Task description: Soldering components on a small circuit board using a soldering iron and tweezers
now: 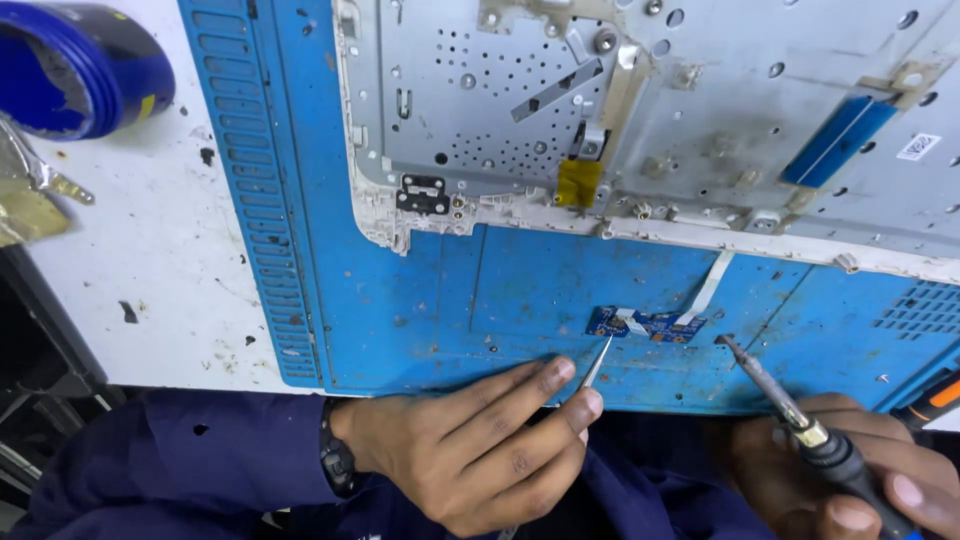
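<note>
My left hand (478, 445) grips thin metal tweezers (598, 362) whose tips touch the left end of a small blue circuit board (648, 325) lying on the blue work mat (420, 300). My right hand (850, 470) holds a soldering iron (775, 390) by its black handle, and the iron's tip hovers just right of the small board. A white flat ribbon cable (710, 285) runs from the board up to the edge of a grey laptop chassis (700, 120) lying upside down at the top of the mat.
A dark blue round tub (75, 65) sits at the top left on the white bench (150, 260), with crumpled foil (30, 195) below it. An orange-and-black tool handle (935, 400) pokes in at the right edge. The bench's front edge runs above my sleeves.
</note>
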